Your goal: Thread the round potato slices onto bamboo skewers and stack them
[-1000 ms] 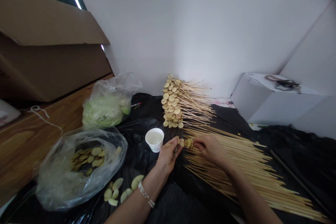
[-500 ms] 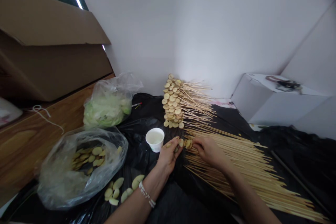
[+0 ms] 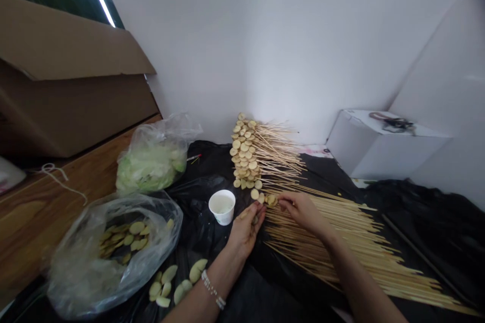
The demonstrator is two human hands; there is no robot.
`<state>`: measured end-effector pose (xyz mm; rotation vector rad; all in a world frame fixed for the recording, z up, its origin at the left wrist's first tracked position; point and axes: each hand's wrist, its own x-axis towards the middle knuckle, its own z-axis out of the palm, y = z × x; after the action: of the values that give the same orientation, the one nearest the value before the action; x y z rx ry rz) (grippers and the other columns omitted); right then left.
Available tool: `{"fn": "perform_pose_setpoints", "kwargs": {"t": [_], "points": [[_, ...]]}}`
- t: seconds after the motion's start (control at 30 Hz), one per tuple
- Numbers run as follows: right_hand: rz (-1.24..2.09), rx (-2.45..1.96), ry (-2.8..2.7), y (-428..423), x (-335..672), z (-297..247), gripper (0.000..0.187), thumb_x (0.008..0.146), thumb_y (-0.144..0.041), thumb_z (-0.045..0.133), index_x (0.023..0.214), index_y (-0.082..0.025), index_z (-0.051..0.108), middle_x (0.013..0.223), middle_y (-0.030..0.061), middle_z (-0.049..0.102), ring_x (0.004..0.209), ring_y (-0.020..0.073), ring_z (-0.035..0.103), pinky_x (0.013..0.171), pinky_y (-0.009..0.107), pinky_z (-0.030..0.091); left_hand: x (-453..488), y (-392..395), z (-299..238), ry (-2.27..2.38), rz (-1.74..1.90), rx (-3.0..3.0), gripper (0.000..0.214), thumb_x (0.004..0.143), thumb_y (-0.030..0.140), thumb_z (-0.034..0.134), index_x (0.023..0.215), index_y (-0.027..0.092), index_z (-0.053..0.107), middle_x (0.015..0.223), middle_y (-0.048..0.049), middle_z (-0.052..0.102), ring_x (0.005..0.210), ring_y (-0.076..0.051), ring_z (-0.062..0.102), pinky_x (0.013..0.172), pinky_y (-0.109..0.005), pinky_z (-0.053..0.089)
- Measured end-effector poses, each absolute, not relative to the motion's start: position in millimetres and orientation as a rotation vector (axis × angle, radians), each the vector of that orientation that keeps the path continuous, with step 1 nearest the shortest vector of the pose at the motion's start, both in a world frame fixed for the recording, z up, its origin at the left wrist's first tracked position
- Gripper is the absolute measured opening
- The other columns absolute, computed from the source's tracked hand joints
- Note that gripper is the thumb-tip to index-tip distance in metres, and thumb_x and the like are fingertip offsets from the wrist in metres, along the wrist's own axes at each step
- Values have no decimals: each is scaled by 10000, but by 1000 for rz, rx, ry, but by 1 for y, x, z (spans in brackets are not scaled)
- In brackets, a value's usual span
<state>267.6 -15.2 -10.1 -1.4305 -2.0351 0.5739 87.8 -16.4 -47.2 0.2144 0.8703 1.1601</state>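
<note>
My left hand rests on the black sheet with its fingers curled round a few potato slices, fingertips at the slices on a skewer. My right hand pinches that skewer just right of its slices, over the spread of bare bamboo skewers. Right behind lies the stack of finished skewers with round potato slices at their left ends.
A white paper cup stands left of my left hand. Loose slices lie near my left forearm. A clear bag of slices and a bag of greens sit at left. Cardboard box at back left, white box at right.
Both hands moved the loaded skewer a little farther away, up to the foot of the finished stack. The camera tipped slightly.
</note>
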Motion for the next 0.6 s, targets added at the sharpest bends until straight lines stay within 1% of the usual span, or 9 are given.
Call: {"fn": "perform_pose_setpoints", "kwargs": {"t": [0.07,0.13,0.3,0.4,0.47,0.6], "points": [[596,-1391,-1922,-12,270,-8,242,873,-284,446,829,-196,668,729,20,672,696,158,601,670,251,428,87,-15,-48,868,1154,210,90,832,78,598,894,66,662,913,-144,717,866,-179,696,808,-241,565],[566,-1375,-1851,-11,270,-5,231,862,-309,471,839,-198,672,751,27,684,727,170,617,682,261,443,85,-15,-48,864,1141,225,109,818,70,616,917,65,659,931,-155,716,868,-183,698,797,-236,569],[491,-1418,-1841,-10,272,12,227,847,-314,491,883,-205,687,768,28,700,703,171,626,686,278,464,84,-15,-47,850,1118,237,174,789,44,640,962,45,654,971,-181,706,862,-191,701,790,-227,570],[435,-1404,-1854,-4,276,27,216,821,-288,511,905,-205,692,897,44,716,821,184,641,779,306,473,83,-14,-46,842,1105,211,165,788,43,639,952,44,657,957,-181,706,864,-194,701,790,-229,569],[402,-1371,-1870,7,279,36,210,810,-265,518,906,-203,695,946,47,716,873,186,640,820,315,468,82,-13,-45,849,1096,195,170,786,42,642,955,43,657,945,-179,708,852,-193,703,787,-232,571],[276,-1365,-1821,49,276,49,197,795,-231,538,906,-195,697,892,34,723,801,171,642,765,294,473,81,-12,-45,847,1077,178,180,783,40,642,963,38,654,945,-174,708,836,-190,705,773,-227,574]]}}
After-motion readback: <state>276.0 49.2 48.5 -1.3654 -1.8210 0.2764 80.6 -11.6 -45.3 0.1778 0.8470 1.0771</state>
